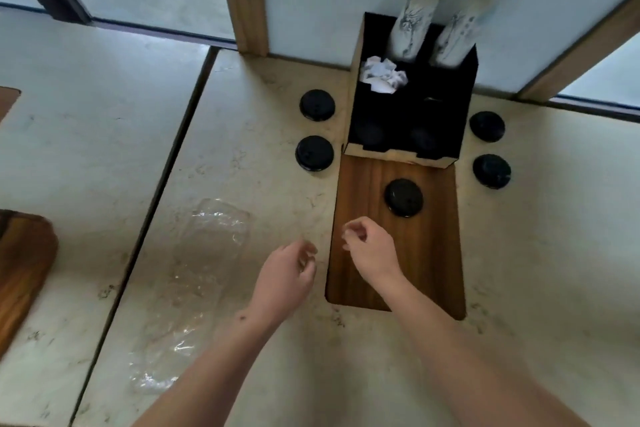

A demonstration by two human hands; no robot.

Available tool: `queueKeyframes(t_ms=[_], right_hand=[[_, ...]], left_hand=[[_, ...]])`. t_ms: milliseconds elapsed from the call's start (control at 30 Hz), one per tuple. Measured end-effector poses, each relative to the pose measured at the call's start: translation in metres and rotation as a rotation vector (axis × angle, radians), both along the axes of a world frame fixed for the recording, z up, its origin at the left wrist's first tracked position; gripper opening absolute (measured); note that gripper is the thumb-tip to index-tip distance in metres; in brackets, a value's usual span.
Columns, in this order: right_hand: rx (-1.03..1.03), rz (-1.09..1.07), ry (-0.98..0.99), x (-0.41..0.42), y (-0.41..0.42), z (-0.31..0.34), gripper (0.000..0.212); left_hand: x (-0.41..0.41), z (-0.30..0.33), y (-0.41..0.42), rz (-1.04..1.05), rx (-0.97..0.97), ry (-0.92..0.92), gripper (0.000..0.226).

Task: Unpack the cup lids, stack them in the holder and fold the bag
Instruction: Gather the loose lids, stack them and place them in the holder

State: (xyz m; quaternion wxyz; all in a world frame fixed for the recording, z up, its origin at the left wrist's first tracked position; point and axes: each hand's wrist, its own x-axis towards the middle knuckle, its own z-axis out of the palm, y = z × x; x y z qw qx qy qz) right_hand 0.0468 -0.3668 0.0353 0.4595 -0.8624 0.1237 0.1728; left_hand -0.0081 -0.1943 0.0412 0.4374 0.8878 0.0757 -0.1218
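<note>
The pale marbled worktop (242, 135) carries everything here, split by a dark seam running diagonally left of the holder. The holder (412, 104), a tall box with light wooden walls and a black inside, stands at the back against the wall. Its rear compartments hold two stacks of white patterned paper cups (414, 24) leaning out of the top, and a crumpled white paper (381, 74) sits in the compartment in front of the left stack. Dim round shapes show in its front compartments; whether they are lids cannot be told.

A dark wooden board (415, 253) lies directly in front of the holder, touching its base. Left of the board, well apart from the holder, a clear plastic bag (194, 288) lies flat and unfolded on the worktop.

Five black cup lids lie outside the holder: two just left of it (317, 105) (314, 153), two just right of it (487, 126) (491, 170), and one on the board (403, 197) just in front of it.

The left hand (287, 274) hovers between bag and board, fingers loosely curled, grasping nothing. The right hand (370, 250) hangs over the board near the lid there, fingers loosely curled too, nothing in it.
</note>
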Motion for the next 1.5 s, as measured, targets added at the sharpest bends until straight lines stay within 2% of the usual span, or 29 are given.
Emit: queueKeyframes(t_ms=[67, 167, 233, 333, 400, 500, 533, 667, 833, 933, 1000, 1067, 1167, 1267, 1367, 1433, 1500], right_hand=[[0.101, -0.240, 0.099, 0.004, -0.034, -0.002, 0.011], [0.379, -0.659, 0.265, 0.020, -0.078, -0.002, 0.009], [0.408, -0.724, 0.290, 0.034, -0.103, -0.005, 0.013], [0.333, -0.613, 0.249, 0.062, -0.126, -0.012, 0.028], [0.159, -0.446, 0.227, 0.081, -0.134, -0.017, 0.041], [-0.025, -0.277, 0.200, 0.100, -0.135, -0.023, 0.054], [-0.033, -0.260, 0.198, 0.104, -0.134, -0.026, 0.053], [0.037, -0.240, 0.229, 0.108, -0.126, -0.036, 0.039], [-0.043, -0.302, 0.123, 0.108, -0.134, -0.043, 0.048], [-0.040, -0.271, 0.089, 0.126, -0.140, -0.040, 0.055], [-0.012, -0.226, 0.106, 0.140, -0.139, -0.037, 0.060], [0.010, -0.206, 0.123, 0.150, -0.135, -0.037, 0.061], [0.001, -0.234, 0.147, 0.155, -0.137, -0.040, 0.058], [0.167, -0.270, 0.198, 0.149, -0.148, -0.041, 0.043], [0.286, -0.294, 0.286, 0.143, -0.173, -0.034, 0.030], [0.231, -0.318, 0.215, 0.142, -0.204, -0.030, 0.025], [0.051, -0.399, 0.025, 0.149, -0.240, -0.029, 0.020]], left_hand=[[0.024, -0.002, -0.033, 0.077, -0.101, 0.074, 0.014], [0.060, -0.006, -0.085, 0.286, -0.281, 0.259, 0.016], [0.086, -0.009, -0.113, 0.367, -0.353, 0.373, 0.022], [0.124, -0.011, -0.144, 0.399, -0.437, 0.476, 0.033], [0.143, -0.013, -0.159, 0.425, -0.425, 0.503, 0.035], [0.161, -0.016, -0.176, 0.489, -0.431, 0.564, 0.021], [0.165, -0.016, -0.180, 0.520, -0.444, 0.586, 0.012], [0.173, -0.023, -0.191, 0.516, -0.419, 0.599, 0.020], [0.172, -0.031, -0.186, 0.583, -0.293, 0.450, 0.014], [0.178, -0.029, -0.178, 0.659, -0.457, 0.420, 0.054], [0.187, -0.024, -0.178, 0.714, -0.549, 0.446, 0.050], [0.197, -0.020, -0.178, 0.797, -0.616, 0.497, 0.028], [0.203, -0.024, -0.178, 0.845, -0.631, 0.545, 0.012], [0.200, -0.030, -0.176, 0.858, -0.657, 0.565, 0.016], [0.195, -0.029, -0.183, 0.811, -0.769, 0.612, 0.019], [0.195, -0.027, -0.193, 0.718, -0.863, 0.644, 0.028], [0.198, -0.023, -0.202, 0.639, -0.927, 0.640, 0.033]])
